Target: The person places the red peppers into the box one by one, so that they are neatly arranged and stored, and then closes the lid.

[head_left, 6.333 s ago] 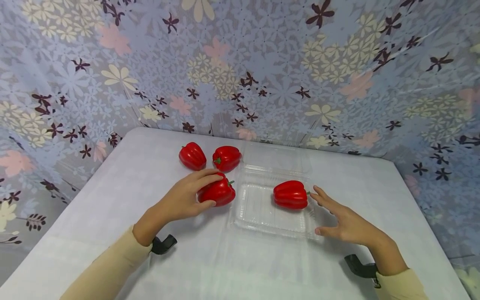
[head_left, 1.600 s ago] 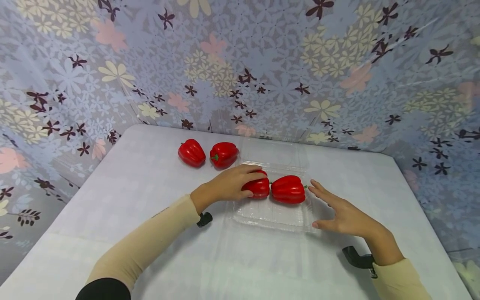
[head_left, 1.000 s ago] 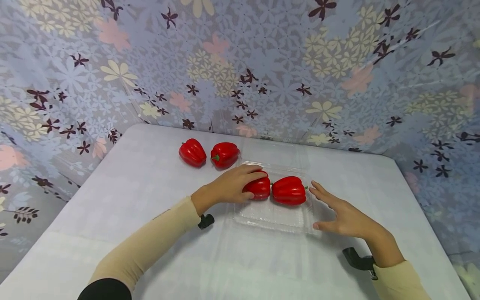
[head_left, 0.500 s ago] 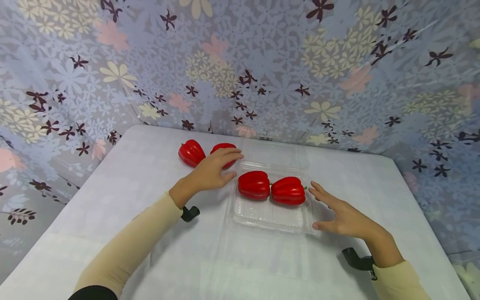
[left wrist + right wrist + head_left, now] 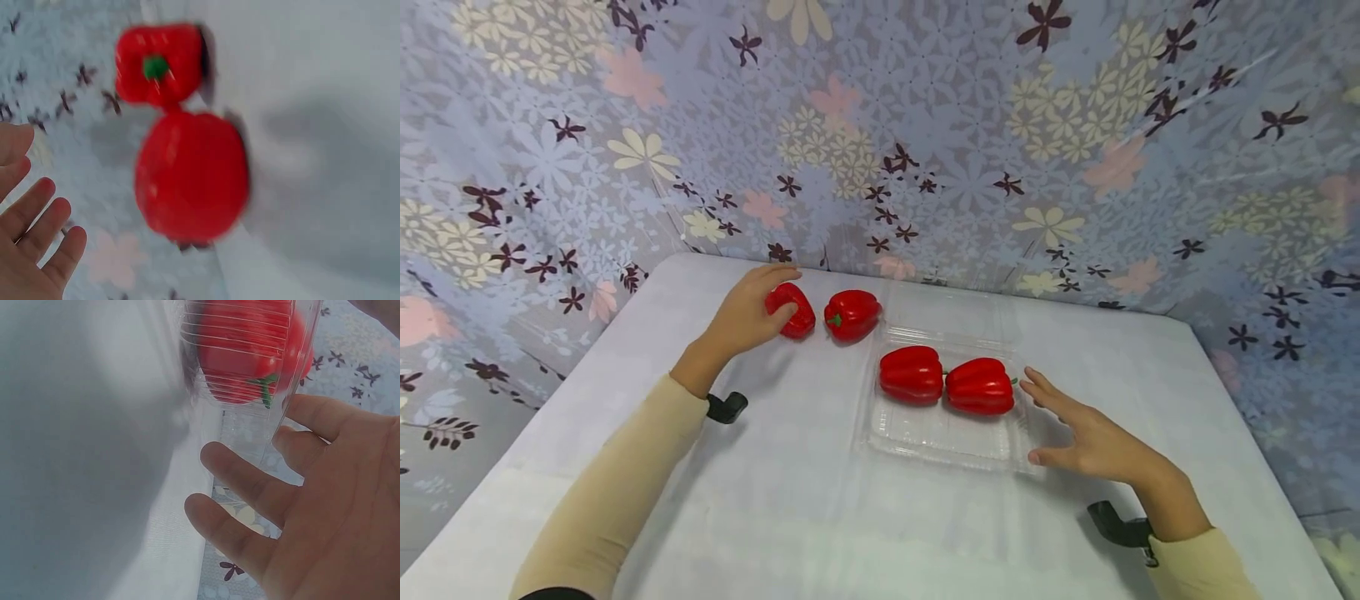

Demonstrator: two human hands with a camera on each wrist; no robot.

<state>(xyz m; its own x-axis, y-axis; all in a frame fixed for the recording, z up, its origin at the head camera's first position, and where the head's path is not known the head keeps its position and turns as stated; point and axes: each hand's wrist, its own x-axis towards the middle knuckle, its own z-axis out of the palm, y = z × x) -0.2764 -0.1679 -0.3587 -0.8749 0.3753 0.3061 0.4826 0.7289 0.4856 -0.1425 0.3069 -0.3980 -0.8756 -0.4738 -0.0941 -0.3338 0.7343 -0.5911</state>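
My left hand (image 5: 741, 315) hovers over the leftmost red bell pepper (image 5: 801, 318), partly covering it in the head view. In the left wrist view a gap separates the loosely spread fingers from that pepper (image 5: 194, 178). Just right of it lies another bell pepper (image 5: 853, 317), green stem facing me. Two more, a left bell pepper (image 5: 911, 375) and a right bell pepper (image 5: 980, 387), lie side by side in a clear plastic clamshell container (image 5: 940, 454). Beside the container's right edge my right hand (image 5: 1093, 442) is held with fingers apart, gripping nothing.
The container's clear lid (image 5: 951, 312) lies folded back behind its base. A white cloth covers the table (image 5: 775, 517). Patterned floral fabric (image 5: 925, 150) hangs behind the table and on both sides.
My left hand released a bell pepper in the container's left half, then moved left past the back middle pepper to the leftmost one. My right hand has stayed at the container's right edge.
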